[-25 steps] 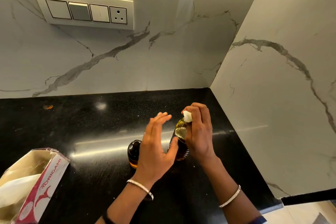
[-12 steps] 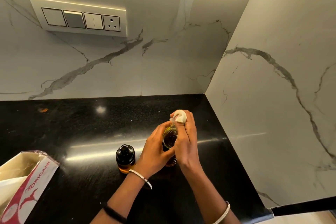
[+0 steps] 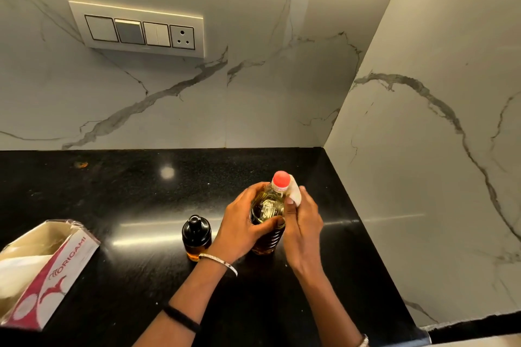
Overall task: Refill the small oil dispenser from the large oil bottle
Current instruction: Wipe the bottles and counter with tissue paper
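The large oil bottle, clear with yellow oil and a red cap, stands upright on the black counter. My left hand is wrapped around its body from the left. My right hand sits against the bottle's right side, pinching a small white tissue beside the neck. The small oil dispenser, dark glass with a black domed lid and a little amber oil at the bottom, stands just left of my left wrist, untouched.
An open pink-and-white tissue box lies at the counter's front left. Marble walls close the back and right sides, meeting in a corner. A switch panel is on the back wall. The counter's front edge shows at bottom right.
My left hand went from open beside the bottle to gripping its body. My right hand slid down off the top, uncovering the red cap, with the tissue still in its fingers.
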